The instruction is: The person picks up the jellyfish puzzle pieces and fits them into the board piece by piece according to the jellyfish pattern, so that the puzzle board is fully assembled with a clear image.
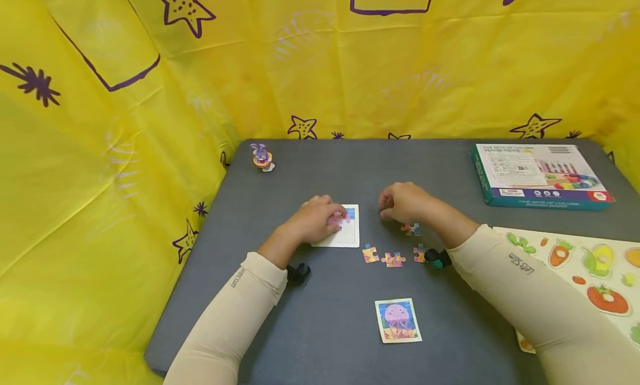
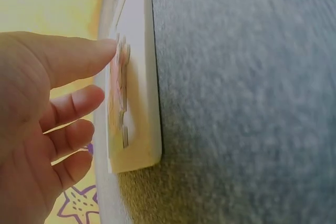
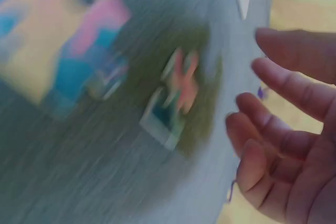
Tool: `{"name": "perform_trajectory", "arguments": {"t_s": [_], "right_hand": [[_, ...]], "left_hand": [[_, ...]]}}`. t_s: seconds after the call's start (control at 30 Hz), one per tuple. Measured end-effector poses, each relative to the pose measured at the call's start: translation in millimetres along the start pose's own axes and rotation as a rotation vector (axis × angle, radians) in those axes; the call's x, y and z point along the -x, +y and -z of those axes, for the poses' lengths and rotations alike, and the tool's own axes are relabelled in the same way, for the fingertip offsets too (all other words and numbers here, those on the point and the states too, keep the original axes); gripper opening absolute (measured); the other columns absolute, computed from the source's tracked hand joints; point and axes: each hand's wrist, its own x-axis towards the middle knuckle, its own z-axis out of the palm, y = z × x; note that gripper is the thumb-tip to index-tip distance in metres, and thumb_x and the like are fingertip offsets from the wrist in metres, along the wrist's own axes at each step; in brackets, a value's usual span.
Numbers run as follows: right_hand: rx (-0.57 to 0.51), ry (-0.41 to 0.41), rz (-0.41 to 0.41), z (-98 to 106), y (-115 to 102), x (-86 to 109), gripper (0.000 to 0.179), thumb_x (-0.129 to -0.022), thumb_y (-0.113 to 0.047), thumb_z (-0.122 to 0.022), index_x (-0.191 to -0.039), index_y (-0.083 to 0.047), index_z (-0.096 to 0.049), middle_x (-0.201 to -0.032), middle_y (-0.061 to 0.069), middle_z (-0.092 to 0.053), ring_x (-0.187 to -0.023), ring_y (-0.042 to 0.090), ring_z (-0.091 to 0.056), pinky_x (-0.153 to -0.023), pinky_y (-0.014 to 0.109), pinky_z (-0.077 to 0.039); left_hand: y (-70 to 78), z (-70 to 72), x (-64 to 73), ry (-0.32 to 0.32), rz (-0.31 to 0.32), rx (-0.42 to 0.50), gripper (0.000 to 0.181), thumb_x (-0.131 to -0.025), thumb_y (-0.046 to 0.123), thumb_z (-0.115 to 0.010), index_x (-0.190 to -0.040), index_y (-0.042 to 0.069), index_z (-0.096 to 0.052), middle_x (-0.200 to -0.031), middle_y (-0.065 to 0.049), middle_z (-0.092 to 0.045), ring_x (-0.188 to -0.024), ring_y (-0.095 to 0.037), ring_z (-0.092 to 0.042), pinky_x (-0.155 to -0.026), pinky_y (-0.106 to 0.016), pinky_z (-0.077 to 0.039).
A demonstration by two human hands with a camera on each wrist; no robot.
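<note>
My left hand (image 1: 315,218) lies over a white puzzle tray (image 1: 350,239), its fingertips on pink jigsaw pieces (image 1: 337,219) in the tray. In the left wrist view the thumb tip touches the edges of these pieces, and the other fingers are loosely bent. To the right, my right hand (image 1: 401,201) hovers over the table with loosely curled fingers, holding nothing in the right wrist view. A red and blue jigsaw piece (image 1: 411,229) lies just below it. Nearer me are a yellow piece (image 1: 370,254), a pink and yellow piece (image 1: 394,260) and another piece (image 1: 419,253) beside the right wrist camera.
A jellyfish picture card (image 1: 398,320) lies close to me. At the right are a boxed set (image 1: 540,176) and a vegetable picture board (image 1: 565,268), partly under my right forearm. A purple rabbit figure (image 1: 261,156) stands at the table's far left corner.
</note>
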Motion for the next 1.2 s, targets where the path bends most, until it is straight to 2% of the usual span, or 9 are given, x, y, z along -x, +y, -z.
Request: {"name": "perform_trajectory", "arguments": {"t_s": [0.1,0.23,0.37,0.63,0.87,1.03,1.2], "right_hand": [[0.037,-0.058,-0.023,2.4,16.1,14.1,0.027,-0.087,-0.022,-0.081,-0.109,-0.009,-0.07,-0.105,0.012,-0.069,-0.096,0.029,-0.061,-0.086,0.047,-0.049],[0.073,-0.081,-0.013,-0.8,31.0,26.8,0.03,-0.083,-0.022,-0.083,-0.104,-0.008,-0.067,-0.091,0.007,-0.064,-0.086,0.026,-0.057,-0.08,0.043,-0.046],[0.063,-0.059,0.008,-6.6,36.2,31.9,0.023,-0.083,-0.018,-0.083,-0.097,-0.009,-0.067,-0.083,0.004,-0.059,-0.08,0.023,-0.054,-0.075,0.039,-0.044],[0.001,0.026,-0.004,-11.4,33.5,33.6,0.014,-0.085,-0.01,-0.08,-0.09,-0.009,-0.067,-0.083,0.005,-0.063,-0.079,0.024,-0.057,-0.075,0.04,-0.047],[-0.136,0.092,0.021,-10.3,17.5,18.5,0.004,-0.088,-0.008,-0.074,-0.091,-0.005,-0.074,-0.075,0.0,-0.064,-0.075,0.019,-0.056,-0.069,0.033,-0.043],[-0.273,0.044,0.037,-16.4,-8.1,-1.8,0.004,-0.09,-0.009,-0.074,-0.093,-0.008,-0.077,-0.076,0.0,-0.068,-0.072,0.017,-0.058,-0.067,0.03,-0.047],[-0.326,-0.007,0.041,-25.2,-30.3,-20.8,0.007,-0.089,-0.01,-0.075,-0.095,-0.008,-0.079,-0.078,0.001,-0.07,-0.072,0.015,-0.06,-0.067,0.027,-0.048]], "left_hand": [[1.8,-0.4,-1.4,-0.01,-0.016,-0.001,0.031,-0.098,0.024,-0.066,-0.129,0.024,-0.068,-0.107,-0.004,-0.063,-0.103,-0.024,-0.054,-0.092,-0.042,-0.043],[2.9,-1.7,-2.6,-0.018,-0.038,0.019,0.03,-0.098,0.019,-0.064,-0.128,0.019,-0.069,-0.106,-0.005,-0.065,-0.104,-0.025,-0.056,-0.093,-0.043,-0.044],[0.8,-4.2,-2.1,-0.017,-0.037,0.028,0.03,-0.097,0.017,-0.063,-0.127,0.018,-0.068,-0.106,-0.004,-0.065,-0.102,-0.024,-0.057,-0.092,-0.041,-0.045],[-0.6,-4.3,-0.5,-0.017,-0.008,0.059,0.031,-0.096,0.02,-0.067,-0.127,0.018,-0.068,-0.098,-0.004,-0.059,-0.092,-0.022,-0.054,-0.083,-0.036,-0.043],[-1.6,-2.6,0.3,-0.03,0.014,0.076,0.029,-0.097,0.018,-0.067,-0.126,0.018,-0.069,-0.106,-0.006,-0.062,-0.099,-0.023,-0.057,-0.091,-0.038,-0.047],[-2.6,-2.3,-0.1,-0.037,0.035,0.089,0.028,-0.097,0.018,-0.067,-0.124,0.019,-0.069,-0.104,-0.005,-0.061,-0.097,-0.022,-0.056,-0.089,-0.037,-0.047],[-3.4,-2.4,-0.9,-0.035,0.032,0.097,0.029,-0.097,0.016,-0.065,-0.126,0.018,-0.068,-0.102,-0.005,-0.06,-0.095,-0.021,-0.055,-0.088,-0.036,-0.046]]}}
